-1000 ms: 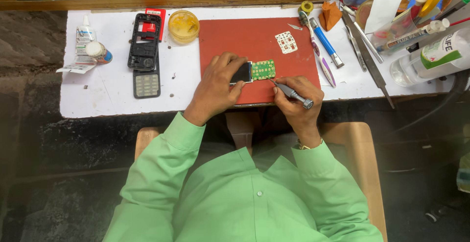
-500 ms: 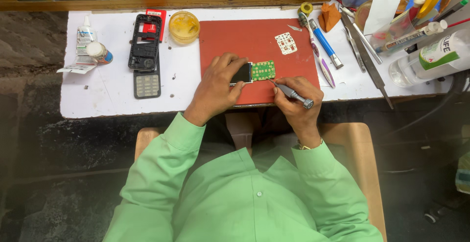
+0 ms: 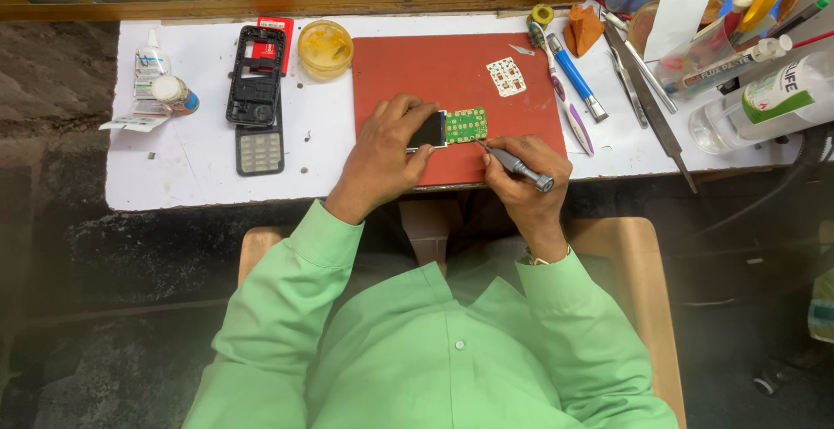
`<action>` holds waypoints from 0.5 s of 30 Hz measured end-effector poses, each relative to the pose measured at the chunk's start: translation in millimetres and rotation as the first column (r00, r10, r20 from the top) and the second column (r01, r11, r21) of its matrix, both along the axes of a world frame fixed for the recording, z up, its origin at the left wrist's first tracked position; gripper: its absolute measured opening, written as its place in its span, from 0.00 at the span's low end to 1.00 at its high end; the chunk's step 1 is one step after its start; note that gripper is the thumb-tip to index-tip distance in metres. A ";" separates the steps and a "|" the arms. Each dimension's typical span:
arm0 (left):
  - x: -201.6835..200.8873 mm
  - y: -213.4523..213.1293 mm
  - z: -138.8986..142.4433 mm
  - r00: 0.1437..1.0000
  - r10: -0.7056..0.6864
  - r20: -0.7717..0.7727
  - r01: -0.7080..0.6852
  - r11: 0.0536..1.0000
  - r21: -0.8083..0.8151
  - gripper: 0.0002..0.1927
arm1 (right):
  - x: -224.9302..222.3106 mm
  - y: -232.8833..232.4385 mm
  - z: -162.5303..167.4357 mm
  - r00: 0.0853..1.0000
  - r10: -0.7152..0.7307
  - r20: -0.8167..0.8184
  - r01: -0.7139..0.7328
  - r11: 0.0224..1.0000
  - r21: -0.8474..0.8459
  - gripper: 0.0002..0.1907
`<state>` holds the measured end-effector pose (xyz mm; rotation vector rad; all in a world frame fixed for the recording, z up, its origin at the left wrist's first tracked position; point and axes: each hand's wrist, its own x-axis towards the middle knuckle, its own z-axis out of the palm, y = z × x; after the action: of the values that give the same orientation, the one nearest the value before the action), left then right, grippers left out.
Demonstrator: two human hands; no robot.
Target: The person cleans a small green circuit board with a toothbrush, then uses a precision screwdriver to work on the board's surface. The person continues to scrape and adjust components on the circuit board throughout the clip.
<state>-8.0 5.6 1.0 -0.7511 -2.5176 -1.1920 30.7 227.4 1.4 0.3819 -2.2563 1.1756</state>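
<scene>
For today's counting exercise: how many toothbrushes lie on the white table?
1 for certain: the toothbrush along the red mat's right edge, beside the blue-handled tool. More may hide in the clutter at right.

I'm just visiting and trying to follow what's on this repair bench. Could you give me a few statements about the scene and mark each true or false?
1. The left hand holds the green circuit board down on the red mat. True.
2. The right hand is empty. False: it grips a grey screwdriver, tip at the board's edge.
3. The black phone frame lies on the red mat. False: it lies on the white tabletop, left of the mat.
4. A grey keypad lies just below the phone frame. True.
5. The yellow round tub stands right of the mat. False: it stands by the mat's upper left corner.
</scene>
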 end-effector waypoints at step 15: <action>-0.3 -0.4 -0.5 1.000 -0.001 0.004 0.001 1.000 0.001 0.28 | 0.1 -0.3 1.9 1.000 0.008 0.013 -0.008 1.000 -0.009 0.08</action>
<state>-8.3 5.2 0.6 -0.7503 -2.5195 -1.1960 30.8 227.1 3.3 0.3816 -2.2618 1.1949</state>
